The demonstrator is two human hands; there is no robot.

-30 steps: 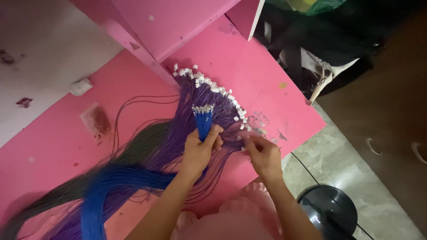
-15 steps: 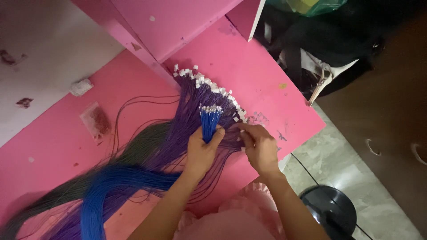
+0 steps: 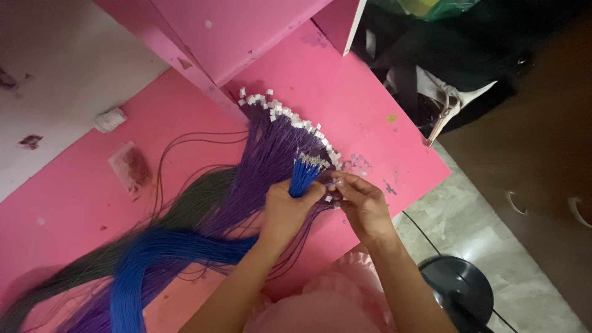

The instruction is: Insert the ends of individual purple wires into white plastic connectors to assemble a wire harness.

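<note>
On a pink table (image 3: 345, 92) lies a fan of purple wires (image 3: 262, 154) tipped with small white connectors (image 3: 280, 111). My left hand (image 3: 287, 213) is closed around a bunch of blue wires (image 3: 302, 176), their metal-tipped ends sticking up above my fist. The blue bundle (image 3: 160, 253) trails off to the lower left. My right hand (image 3: 364, 203) is right beside the left one, its fingertips pinching a small white connector (image 3: 330, 185) near the blue wire tips. A dark green wire bundle (image 3: 179, 213) runs alongside the purple one.
A pink upright panel (image 3: 246, 31) stands at the back of the table. A small clear bag (image 3: 129, 166) and a white scrap (image 3: 110, 119) lie at the left. A black round stool base (image 3: 456, 290) is on the tiled floor at lower right; dark bags (image 3: 456, 68) are beyond the table edge.
My two hands have come together: the right hand moved left toward the blue wire tips, and the left hand with the blue bunch shifted slightly toward it.
</note>
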